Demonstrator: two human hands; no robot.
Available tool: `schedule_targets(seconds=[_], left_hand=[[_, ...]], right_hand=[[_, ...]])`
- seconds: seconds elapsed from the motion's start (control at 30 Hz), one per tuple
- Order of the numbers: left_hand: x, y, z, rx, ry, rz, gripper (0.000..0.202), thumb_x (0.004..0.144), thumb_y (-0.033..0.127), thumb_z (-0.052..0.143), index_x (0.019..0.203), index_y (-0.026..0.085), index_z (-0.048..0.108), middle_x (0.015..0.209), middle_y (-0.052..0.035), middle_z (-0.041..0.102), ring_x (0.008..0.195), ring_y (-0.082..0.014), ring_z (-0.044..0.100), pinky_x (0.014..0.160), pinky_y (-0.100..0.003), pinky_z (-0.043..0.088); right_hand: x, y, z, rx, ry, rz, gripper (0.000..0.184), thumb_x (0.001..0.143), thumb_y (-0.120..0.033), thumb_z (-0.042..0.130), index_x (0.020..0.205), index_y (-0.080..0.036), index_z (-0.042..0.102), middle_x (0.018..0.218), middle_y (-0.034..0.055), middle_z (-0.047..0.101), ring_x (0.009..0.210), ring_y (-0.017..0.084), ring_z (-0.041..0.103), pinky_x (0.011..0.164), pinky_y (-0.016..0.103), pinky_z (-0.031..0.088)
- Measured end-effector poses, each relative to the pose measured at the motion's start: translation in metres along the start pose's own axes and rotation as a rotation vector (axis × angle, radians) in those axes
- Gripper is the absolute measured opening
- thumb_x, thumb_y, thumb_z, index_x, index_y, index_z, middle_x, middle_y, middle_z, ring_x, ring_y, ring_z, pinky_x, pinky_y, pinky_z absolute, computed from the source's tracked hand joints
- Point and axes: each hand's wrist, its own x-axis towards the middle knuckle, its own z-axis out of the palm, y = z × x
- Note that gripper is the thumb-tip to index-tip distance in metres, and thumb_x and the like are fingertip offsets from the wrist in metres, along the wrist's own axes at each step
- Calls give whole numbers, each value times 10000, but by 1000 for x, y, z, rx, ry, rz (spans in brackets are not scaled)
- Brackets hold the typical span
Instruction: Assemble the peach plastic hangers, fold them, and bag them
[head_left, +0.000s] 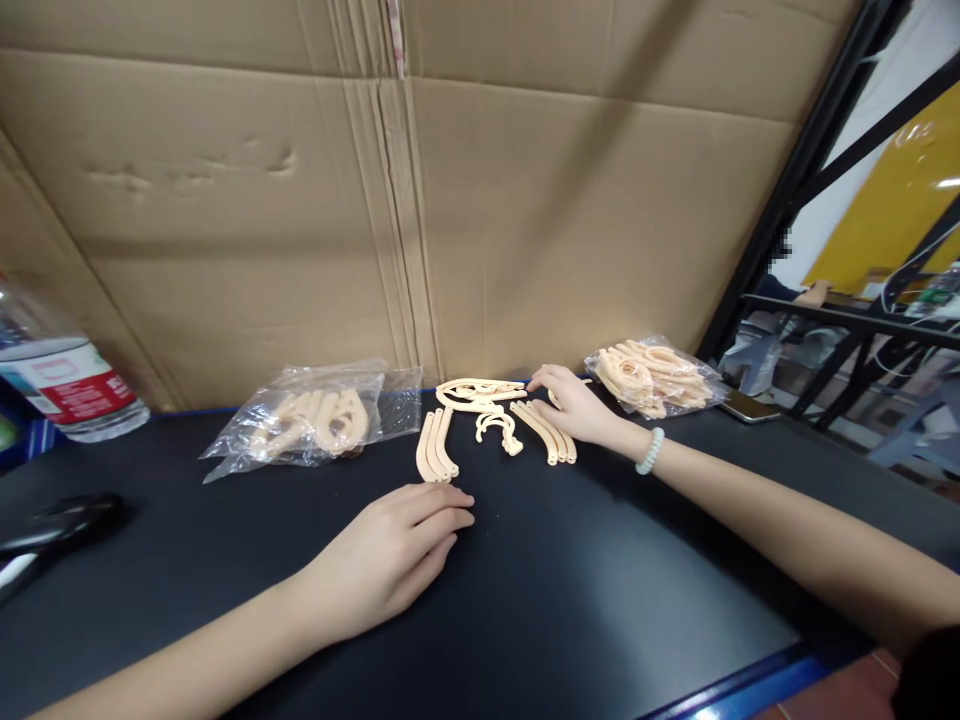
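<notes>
My left hand (416, 545) lies flat on the dark tabletop with its fingers stretched out, just in front of several curved beige plastic strips (435, 445). Farther back, my right hand (574, 402) reaches over the right-hand group of beige strips (551, 435), fingers slightly bent and apart. Its fingertips are at the right end of some long looped beige pieces (480, 392); whether they touch is unclear. Part of another beige piece is hidden under this hand. Between the two groups of strips lie small beige hook-shaped pieces (499, 428). Neither hand visibly holds anything.
Clear bags of beige pieces lie left (315, 415) and right (652, 375), with a phone (750, 405) beyond the right one. A labelled bottle (71, 375) and a black object (60, 525) are at the left. Cardboard (562, 200) walls the back. Another person's hand (814, 293) shows far right.
</notes>
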Motion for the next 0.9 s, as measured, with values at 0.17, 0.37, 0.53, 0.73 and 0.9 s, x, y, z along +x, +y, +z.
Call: schedule_targets(seconds=[0.17, 0.37, 0.53, 0.73, 0.9], left_hand=[[-2, -2, 3, -56, 25, -16, 279, 941, 124, 426, 1132, 201, 614, 1203, -76, 665, 1128, -222, 622, 983, -369, 529], [-6, -5, 8, -69, 44, -11, 289, 953, 127, 411, 1170, 205, 584, 1222, -74, 652, 1141, -215, 608, 987, -373, 519], [-5, -4, 5, -74, 26, 7, 284, 942, 113, 413, 1147, 181, 598, 1207, -87, 657, 1123, -224, 613, 975, -384, 524], [-4, -3, 2, -91, 20, -6, 289, 933, 98, 426, 1137, 186, 611, 1198, -84, 660, 1129, -226, 611, 979, -385, 517], [-3, -4, 3, -130, 17, -42, 274, 936, 112, 430, 1125, 194, 611, 1193, -83, 662, 1131, -226, 610, 981, -390, 510]], right_hand=[[45, -27, 21, -21, -146, 0, 344, 882, -357, 583, 1141, -132, 598, 1150, 143, 635, 1100, 264, 572, 941, 407, 459], [86, -38, 44, -34, -180, 81, 224, 754, -310, 730, 852, -112, 694, 904, 160, 691, 982, 316, 595, 837, 393, 454], [87, -39, 32, 115, -71, 43, 172, 904, -228, 580, 970, -129, 704, 958, 112, 704, 947, 223, 617, 862, 334, 447], [43, -44, -3, 361, 71, 69, 210, 937, -244, 541, 1083, -173, 674, 1089, 85, 698, 1005, 189, 643, 884, 324, 490], [-13, -61, -28, 595, 18, 93, 227, 892, -259, 608, 1098, -196, 680, 1046, 74, 683, 906, 170, 655, 781, 309, 544]])
